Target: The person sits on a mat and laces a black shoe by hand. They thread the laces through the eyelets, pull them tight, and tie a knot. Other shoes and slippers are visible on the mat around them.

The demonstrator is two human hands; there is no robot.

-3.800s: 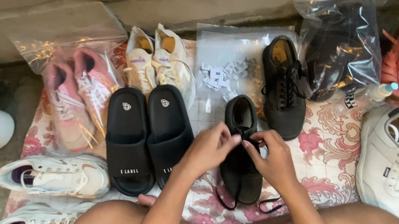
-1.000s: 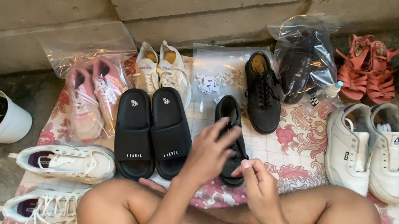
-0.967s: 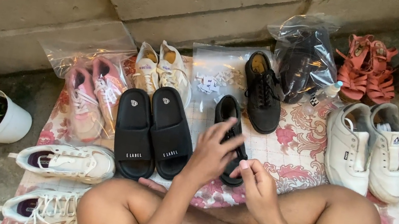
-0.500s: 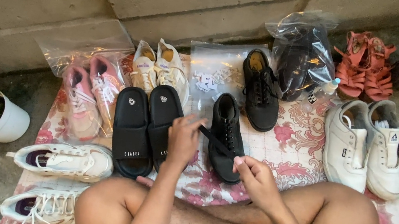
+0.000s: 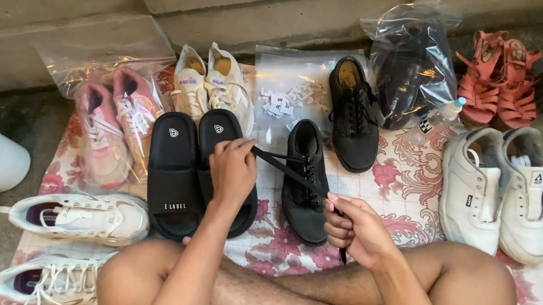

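1. Black lace (image 5: 287, 169) runs taut between both hands: the left hand (image 5: 234, 168) pinches one end just above the slides, and the right hand (image 5: 354, 227) is closed on the other end, low beside the shoe's heel. Half a second ago the left hand lay closer to the shoe; it has since drawn away to its own side, so the lace now stretches out straight rather than lying on the upper.
2. Between the two hands lies the black lace-up shoe (image 5: 306, 183), sole down on the floral cloth (image 5: 418, 190), toe toward the person. Judging from the pull, the lace is being drawn through or tightened, not yet tied.
3. Under and just left of the left hand sits a pair of black slides (image 5: 174, 173), partly covered by the wrist.
4. Beyond the right hand, farther out, stands the matching black shoe (image 5: 355, 119); a pair of white sneakers (image 5: 497, 192) sits to that hand's right.
5. Farther left of the left hand are pink sneakers in a clear bag (image 5: 108, 127), with cream sneakers (image 5: 212, 89) beyond them.
6. Farthest out, against the concrete step, lie a bagged pair of dark shoes (image 5: 408, 69) and coral sandals (image 5: 500, 83).
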